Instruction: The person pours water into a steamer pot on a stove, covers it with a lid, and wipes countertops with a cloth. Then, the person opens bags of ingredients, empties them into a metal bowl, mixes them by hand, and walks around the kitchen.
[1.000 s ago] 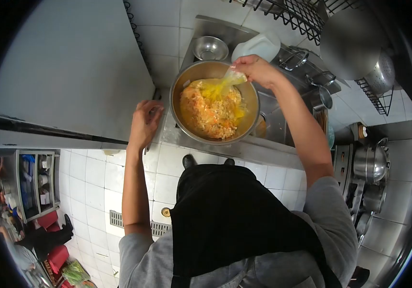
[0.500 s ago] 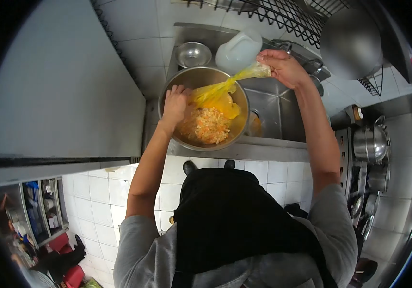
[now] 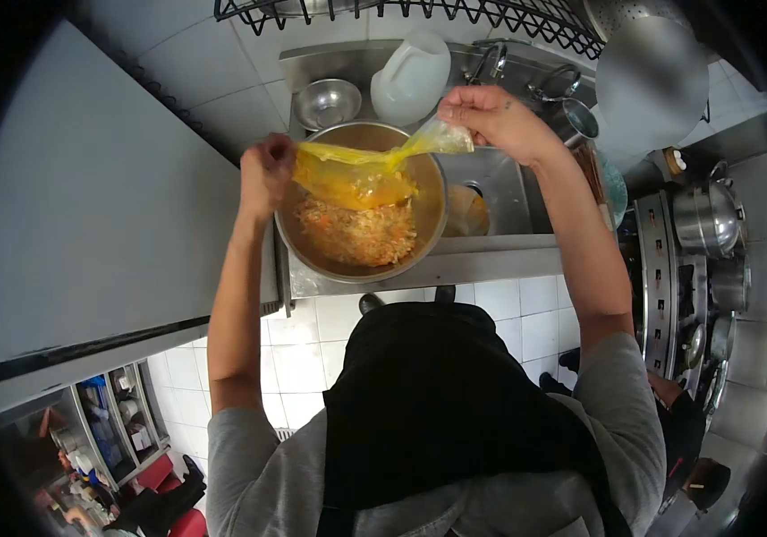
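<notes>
A large metal bowl (image 3: 437,219) stands at the sink's edge with a chopped orange and white mixture (image 3: 361,237) in it. Stretched over the bowl is a clear plastic bag (image 3: 356,174), stained yellow, with orange liquid or food inside. My left hand (image 3: 267,170) pinches one end of the bag at the bowl's left rim. Above the bowl's right rim, my right hand (image 3: 486,116) grips the bag's other, twisted end.
Behind the bowl are a small metal bowl (image 3: 328,103) and a white plastic jug (image 3: 412,76). The sink (image 3: 504,197) lies to the right, a grey cabinet (image 3: 106,197) to the left. A wire rack (image 3: 491,16) hangs overhead. Other people (image 3: 683,430) are at lower right and lower left.
My left hand has come from beside the bowl to the bag and lifted its end to the left. The bag, earlier bunched in the bowl, is now stretched between both hands.
</notes>
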### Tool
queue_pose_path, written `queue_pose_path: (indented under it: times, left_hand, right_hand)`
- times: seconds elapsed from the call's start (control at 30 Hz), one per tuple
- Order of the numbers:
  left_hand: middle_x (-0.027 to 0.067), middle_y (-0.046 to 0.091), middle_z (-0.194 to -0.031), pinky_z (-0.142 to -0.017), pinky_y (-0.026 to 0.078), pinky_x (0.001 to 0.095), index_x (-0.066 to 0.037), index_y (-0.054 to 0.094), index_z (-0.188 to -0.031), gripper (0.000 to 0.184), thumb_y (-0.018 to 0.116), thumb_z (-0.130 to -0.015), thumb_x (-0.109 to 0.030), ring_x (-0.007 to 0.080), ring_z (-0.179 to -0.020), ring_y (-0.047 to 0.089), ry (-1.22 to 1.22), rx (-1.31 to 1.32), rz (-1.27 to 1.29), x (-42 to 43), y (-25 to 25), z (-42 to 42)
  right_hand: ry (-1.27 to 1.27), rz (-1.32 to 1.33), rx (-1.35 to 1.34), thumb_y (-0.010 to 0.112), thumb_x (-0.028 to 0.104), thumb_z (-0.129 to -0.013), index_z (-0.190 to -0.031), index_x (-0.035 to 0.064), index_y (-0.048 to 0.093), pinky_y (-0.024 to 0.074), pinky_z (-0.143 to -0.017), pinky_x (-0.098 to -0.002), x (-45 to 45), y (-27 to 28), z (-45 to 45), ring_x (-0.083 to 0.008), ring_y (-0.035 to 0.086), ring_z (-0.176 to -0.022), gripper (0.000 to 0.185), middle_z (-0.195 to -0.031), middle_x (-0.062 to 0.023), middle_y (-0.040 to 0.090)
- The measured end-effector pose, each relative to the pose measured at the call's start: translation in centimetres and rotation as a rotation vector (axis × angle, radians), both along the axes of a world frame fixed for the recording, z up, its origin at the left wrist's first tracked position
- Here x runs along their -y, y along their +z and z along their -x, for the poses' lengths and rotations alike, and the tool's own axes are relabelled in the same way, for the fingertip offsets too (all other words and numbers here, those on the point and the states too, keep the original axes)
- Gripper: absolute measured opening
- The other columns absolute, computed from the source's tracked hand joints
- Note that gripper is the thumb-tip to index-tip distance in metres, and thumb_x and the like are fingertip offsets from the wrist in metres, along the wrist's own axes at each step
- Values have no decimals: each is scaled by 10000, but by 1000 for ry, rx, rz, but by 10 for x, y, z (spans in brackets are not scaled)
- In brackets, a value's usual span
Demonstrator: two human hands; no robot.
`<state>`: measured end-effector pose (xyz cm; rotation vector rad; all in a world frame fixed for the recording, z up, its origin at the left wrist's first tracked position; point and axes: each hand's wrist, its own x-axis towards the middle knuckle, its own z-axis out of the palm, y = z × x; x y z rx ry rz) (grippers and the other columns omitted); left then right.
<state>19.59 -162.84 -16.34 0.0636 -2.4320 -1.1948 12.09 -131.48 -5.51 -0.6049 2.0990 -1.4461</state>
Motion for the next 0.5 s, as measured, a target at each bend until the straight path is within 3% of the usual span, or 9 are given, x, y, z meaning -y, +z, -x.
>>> queue_pose_path:
  times: [0.03, 0.1, 0.23, 0.3, 0.33, 0.37, 0.5]
  left_hand:
    - [139, 605, -674, -620, 463, 294, 29, 611, -851, 126, 565, -791, -72, 166, -622, 583, 10, 4, 8, 0, 13, -1]
    - [64, 617, -700, -616, 451, 255, 41, 605, -852, 156, 582, -825, -110, 87, -660, 546, -94, 75, -79, -3, 35, 0]
    - [71, 561, -624, -565, 428, 272, 45, 600, -794, 184, 607, -798, -139, 104, -596, 509, -234, 137, 17, -46, 56, 20]
    - [75, 543, -607, -553, 422, 281, 41, 601, -778, 194, 614, -788, -153, 108, -581, 496, -293, 96, 82, -63, 56, 38]
    - [126, 569, -620, -558, 436, 312, 34, 620, -765, 206, 624, -764, -172, 167, -576, 533, -336, 148, 103, -70, 58, 46]
    - [178, 594, -633, -564, 451, 342, 28, 639, -752, 220, 633, -739, -191, 226, -571, 571, -382, 200, 126, -75, 58, 54]
    - [124, 609, -640, -595, 453, 304, 32, 650, -736, 243, 661, -730, -211, 189, -597, 566, -470, 287, 109, -66, 63, 61]
  right_hand:
    - [38, -33, -33, 565, 217, -884, -899, 72, 610, 339, -552, -170, 1, -5, -3, -13, 425, -620, 153, -715, 70, 532]
    - [96, -60, -64, 568, 207, -881, -903, 64, 608, 355, -562, -178, 6, -24, -4, -21, 432, -620, 150, -716, 63, 531]
    - [151, -202, -322, 615, 181, -844, -945, 24, 593, 421, -590, -245, 19, -70, -6, -64, 465, -653, 188, -745, 18, 535]
    - [-97, -138, -583, 661, 193, -803, -967, 36, 597, 417, -568, -243, 35, -61, -19, -63, 480, -665, 236, -800, -4, 572]
    - [-118, -140, -589, 685, 230, -765, -1003, 47, 598, 482, -687, -326, 42, -61, -17, -181, 587, -735, 313, -884, -78, 624]
    - [-126, -149, -591, 685, 230, -765, -1003, 47, 598, 482, -687, -326, 48, -62, -15, -181, 587, -735, 313, -884, -78, 624]
    - [-198, -2, -609, 671, 217, -758, -930, 35, 613, 484, -639, -342, 67, -80, -2, -208, 610, -664, 257, -820, -103, 636]
